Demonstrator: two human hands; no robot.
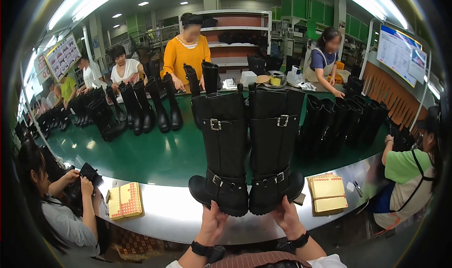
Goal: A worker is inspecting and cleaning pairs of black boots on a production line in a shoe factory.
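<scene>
A pair of tall black boots with silver buckles stands upright side by side in front of me, heels together and toes turned outward. My left hand (214,222) grips the left boot (221,150) low at its sole, thumb against the side. The right boot (273,150) is held the same way by my right hand (287,217). Both boots have a strap with a buckle near the top and another at the ankle. The fingers under the soles are partly hidden.
A metal ledge (165,197) runs before the green table (127,159). Bundles of yellow cards lie left (125,201) and right (328,193), with small snips (358,189) farther right. Black boots line the table's left (136,108) and right (329,126). Several people work around it.
</scene>
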